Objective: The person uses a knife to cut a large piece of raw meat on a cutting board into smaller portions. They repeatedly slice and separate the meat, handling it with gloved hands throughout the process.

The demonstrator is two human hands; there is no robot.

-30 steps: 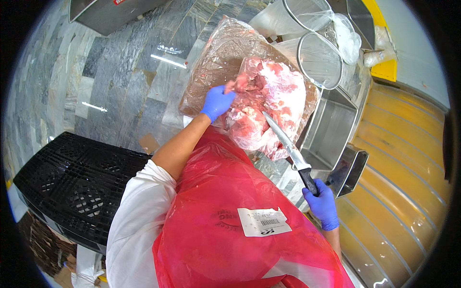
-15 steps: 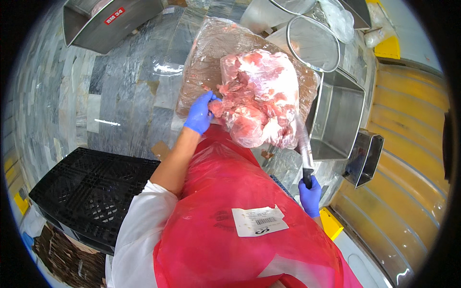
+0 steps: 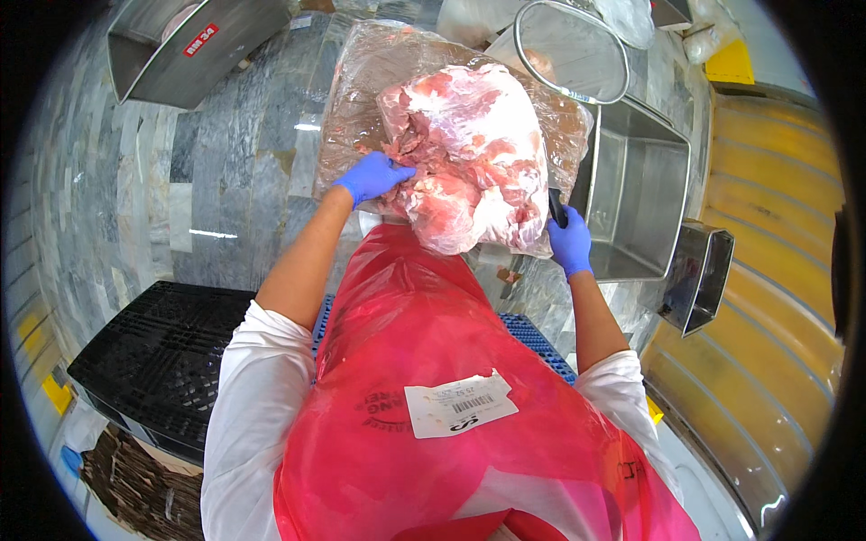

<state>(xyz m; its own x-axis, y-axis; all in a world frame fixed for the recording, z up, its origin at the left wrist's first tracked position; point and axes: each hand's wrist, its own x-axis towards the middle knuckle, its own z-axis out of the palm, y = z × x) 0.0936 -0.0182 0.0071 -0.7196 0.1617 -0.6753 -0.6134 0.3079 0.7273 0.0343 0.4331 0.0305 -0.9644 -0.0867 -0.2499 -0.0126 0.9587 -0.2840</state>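
Observation:
A large slab of raw meat [image 3: 478, 153], pink with white fat, lies on a plastic-wrapped brown block [image 3: 356, 99] in front of me. My left hand [image 3: 374, 178], in a blue glove, is closed on the meat's ragged left edge. At the meat's right side my right hand [image 3: 570, 242], gloved too, grips a knife by its black handle [image 3: 557, 208]. The blade does not show; it seems hidden at the meat's right edge or beneath it.
Right of the block stands a deep steel bin [image 3: 636, 189], with a smaller steel container [image 3: 699, 279] beside it. A clear bag on a metal hoop [image 3: 577, 54] is at the far right. A steel tub [image 3: 194, 54] stands far left, a black plastic pallet [image 3: 162, 361] near left.
My right hand has moved up and inward with the knife, so the blade has gone out of sight. My left hand has shifted further onto the meat's edge. The view has moved slightly.

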